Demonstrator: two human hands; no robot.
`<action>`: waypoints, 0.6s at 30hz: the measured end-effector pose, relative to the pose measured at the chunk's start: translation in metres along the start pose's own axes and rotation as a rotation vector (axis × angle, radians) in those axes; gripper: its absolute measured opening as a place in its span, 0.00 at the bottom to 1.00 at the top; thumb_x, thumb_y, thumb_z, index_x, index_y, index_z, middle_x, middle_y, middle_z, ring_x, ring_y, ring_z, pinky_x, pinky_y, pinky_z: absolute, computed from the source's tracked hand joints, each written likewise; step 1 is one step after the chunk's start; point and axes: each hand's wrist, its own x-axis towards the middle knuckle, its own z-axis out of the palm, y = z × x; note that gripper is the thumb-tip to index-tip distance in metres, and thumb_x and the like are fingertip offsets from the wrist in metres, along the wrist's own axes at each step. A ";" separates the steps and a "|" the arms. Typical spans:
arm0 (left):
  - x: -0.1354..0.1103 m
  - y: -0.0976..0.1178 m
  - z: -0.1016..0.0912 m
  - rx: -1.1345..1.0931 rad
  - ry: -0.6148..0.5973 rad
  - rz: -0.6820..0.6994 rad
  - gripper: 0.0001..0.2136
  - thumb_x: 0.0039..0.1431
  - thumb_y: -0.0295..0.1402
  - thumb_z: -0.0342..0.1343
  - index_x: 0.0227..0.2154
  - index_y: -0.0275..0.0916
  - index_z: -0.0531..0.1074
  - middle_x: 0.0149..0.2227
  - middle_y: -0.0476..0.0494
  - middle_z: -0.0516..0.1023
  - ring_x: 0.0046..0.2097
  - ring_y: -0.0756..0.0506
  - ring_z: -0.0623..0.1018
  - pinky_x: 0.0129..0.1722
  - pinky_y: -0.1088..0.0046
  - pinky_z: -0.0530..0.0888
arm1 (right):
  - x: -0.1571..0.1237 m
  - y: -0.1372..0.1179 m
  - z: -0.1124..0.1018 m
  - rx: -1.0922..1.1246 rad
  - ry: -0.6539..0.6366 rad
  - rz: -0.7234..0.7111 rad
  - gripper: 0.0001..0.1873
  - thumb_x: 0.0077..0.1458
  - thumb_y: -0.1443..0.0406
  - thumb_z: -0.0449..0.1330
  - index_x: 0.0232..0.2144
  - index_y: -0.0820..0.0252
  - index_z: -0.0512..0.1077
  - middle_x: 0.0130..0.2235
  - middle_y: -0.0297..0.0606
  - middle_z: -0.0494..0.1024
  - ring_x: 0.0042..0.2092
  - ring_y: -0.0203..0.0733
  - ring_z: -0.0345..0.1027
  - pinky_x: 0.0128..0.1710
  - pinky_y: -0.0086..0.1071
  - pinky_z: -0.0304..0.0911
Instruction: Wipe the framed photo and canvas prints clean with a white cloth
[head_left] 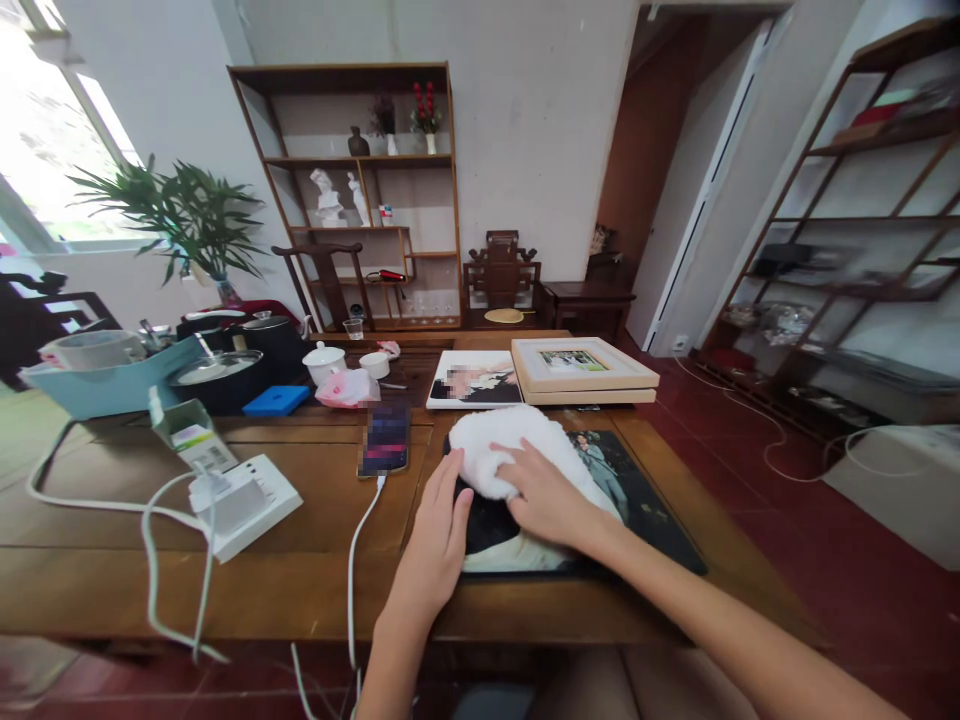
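Observation:
A large dark photo panel (652,495) with a figure printed on it lies flat on the wooden table in front of me. A fluffy white cloth (544,440) is spread over its upper left part. My right hand (547,495) presses down on this cloth, fingers bent into its folds. My left hand (442,515) rests along the panel's left edge, fingers stretched out, fingertips beside the cloth. Most of the picture on the panel is hidden under the cloth and my right hand.
Behind the panel lie a smaller photo panel (487,390) and stacked light-wood frames (585,365). A charging phone (384,440), a power strip (255,500) with white cables, a small open box (191,435), a blue case (276,400), teaware (324,360) and a blue bin (105,375) stand leftward.

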 end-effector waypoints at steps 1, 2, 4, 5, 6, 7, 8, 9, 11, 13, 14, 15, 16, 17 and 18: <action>0.000 -0.001 0.000 -0.006 0.001 0.000 0.20 0.64 0.35 0.37 0.59 0.41 0.51 0.61 0.41 0.55 0.62 0.45 0.56 0.60 0.61 0.55 | -0.008 -0.007 0.001 0.026 -0.010 -0.041 0.23 0.38 0.75 0.48 0.38 0.62 0.71 0.53 0.48 0.68 0.59 0.42 0.50 0.59 0.45 0.37; -0.001 -0.001 0.000 -0.009 -0.002 0.001 0.21 0.64 0.35 0.37 0.59 0.41 0.50 0.62 0.41 0.54 0.62 0.45 0.55 0.60 0.60 0.54 | -0.018 -0.014 0.002 0.049 -0.017 -0.065 0.24 0.37 0.75 0.48 0.38 0.62 0.71 0.54 0.49 0.66 0.60 0.42 0.48 0.60 0.46 0.36; -0.001 -0.001 0.000 -0.008 -0.011 -0.005 0.21 0.64 0.36 0.37 0.59 0.41 0.50 0.62 0.41 0.53 0.62 0.45 0.54 0.60 0.60 0.54 | -0.043 -0.023 -0.002 0.088 -0.040 -0.078 0.24 0.34 0.76 0.47 0.35 0.60 0.71 0.56 0.46 0.64 0.61 0.41 0.47 0.60 0.46 0.35; -0.002 -0.001 0.000 -0.007 -0.017 -0.012 0.21 0.64 0.36 0.37 0.59 0.42 0.50 0.62 0.41 0.53 0.62 0.45 0.54 0.61 0.60 0.54 | -0.056 -0.026 -0.005 0.103 -0.057 -0.080 0.23 0.33 0.76 0.47 0.32 0.59 0.71 0.56 0.44 0.65 0.61 0.40 0.47 0.61 0.45 0.35; -0.002 0.000 0.000 -0.007 -0.024 -0.022 0.21 0.64 0.36 0.37 0.59 0.42 0.50 0.62 0.41 0.53 0.62 0.45 0.54 0.60 0.60 0.54 | -0.068 -0.027 -0.009 0.111 -0.077 -0.077 0.23 0.32 0.77 0.46 0.31 0.58 0.71 0.56 0.40 0.65 0.61 0.39 0.47 0.61 0.45 0.35; -0.002 0.001 0.000 -0.007 -0.030 -0.031 0.21 0.64 0.36 0.38 0.59 0.42 0.50 0.62 0.41 0.53 0.62 0.45 0.54 0.60 0.60 0.54 | -0.080 -0.027 -0.013 0.108 -0.095 -0.068 0.24 0.31 0.77 0.45 0.31 0.57 0.71 0.55 0.38 0.66 0.61 0.39 0.47 0.61 0.44 0.36; -0.002 0.002 0.000 -0.008 -0.035 -0.039 0.21 0.64 0.36 0.38 0.59 0.42 0.49 0.62 0.41 0.54 0.62 0.45 0.54 0.60 0.60 0.54 | -0.091 -0.025 -0.017 0.093 -0.109 -0.049 0.25 0.31 0.77 0.45 0.31 0.57 0.71 0.56 0.36 0.65 0.61 0.39 0.47 0.62 0.44 0.36; -0.002 0.003 0.000 -0.008 -0.039 -0.045 0.21 0.63 0.37 0.38 0.59 0.42 0.49 0.61 0.41 0.54 0.62 0.44 0.54 0.60 0.60 0.54 | -0.101 -0.020 -0.019 0.068 -0.109 -0.020 0.25 0.31 0.77 0.45 0.32 0.56 0.71 0.57 0.34 0.64 0.61 0.40 0.46 0.62 0.44 0.36; -0.002 0.004 -0.001 -0.002 -0.041 -0.051 0.22 0.63 0.37 0.39 0.59 0.41 0.50 0.61 0.40 0.56 0.62 0.44 0.55 0.60 0.60 0.54 | -0.117 -0.005 -0.023 0.004 -0.084 0.051 0.25 0.31 0.77 0.45 0.32 0.56 0.71 0.58 0.33 0.61 0.62 0.42 0.43 0.61 0.44 0.37; -0.002 0.004 0.000 0.009 -0.038 -0.054 0.21 0.63 0.37 0.40 0.58 0.41 0.52 0.60 0.40 0.57 0.61 0.44 0.56 0.60 0.61 0.55 | -0.127 0.017 -0.023 -0.062 -0.023 0.130 0.23 0.33 0.76 0.45 0.31 0.57 0.71 0.59 0.33 0.60 0.62 0.46 0.43 0.60 0.46 0.40; -0.002 0.004 0.000 0.014 -0.033 -0.057 0.20 0.62 0.37 0.41 0.57 0.42 0.54 0.60 0.40 0.57 0.61 0.44 0.57 0.60 0.61 0.55 | -0.131 0.029 -0.023 -0.095 0.019 0.176 0.22 0.34 0.75 0.46 0.31 0.57 0.71 0.58 0.34 0.62 0.62 0.48 0.44 0.59 0.47 0.43; -0.002 0.004 0.001 0.019 -0.024 -0.062 0.20 0.62 0.37 0.41 0.56 0.42 0.57 0.59 0.40 0.57 0.61 0.44 0.58 0.60 0.61 0.55 | -0.133 0.041 -0.023 -0.127 0.069 0.225 0.20 0.36 0.74 0.46 0.31 0.57 0.71 0.56 0.35 0.64 0.61 0.51 0.47 0.58 0.48 0.47; -0.002 0.003 0.001 0.022 -0.011 -0.072 0.19 0.61 0.37 0.42 0.54 0.41 0.59 0.59 0.40 0.57 0.61 0.43 0.58 0.59 0.61 0.55 | -0.135 0.052 -0.023 -0.154 0.122 0.276 0.19 0.38 0.73 0.46 0.31 0.58 0.71 0.55 0.37 0.67 0.59 0.53 0.50 0.55 0.48 0.52; -0.002 0.003 0.002 0.023 0.006 -0.087 0.18 0.61 0.36 0.43 0.53 0.40 0.61 0.60 0.39 0.57 0.61 0.43 0.58 0.59 0.61 0.55 | -0.137 0.061 -0.023 -0.175 0.178 0.326 0.16 0.39 0.72 0.46 0.29 0.57 0.70 0.52 0.39 0.70 0.57 0.55 0.55 0.52 0.47 0.56; -0.002 0.003 0.003 0.019 0.026 -0.109 0.18 0.60 0.36 0.44 0.52 0.39 0.63 0.60 0.38 0.56 0.61 0.42 0.57 0.59 0.61 0.55 | -0.137 0.069 -0.024 -0.187 0.227 0.369 0.14 0.40 0.71 0.46 0.27 0.57 0.70 0.48 0.41 0.73 0.54 0.55 0.59 0.48 0.46 0.60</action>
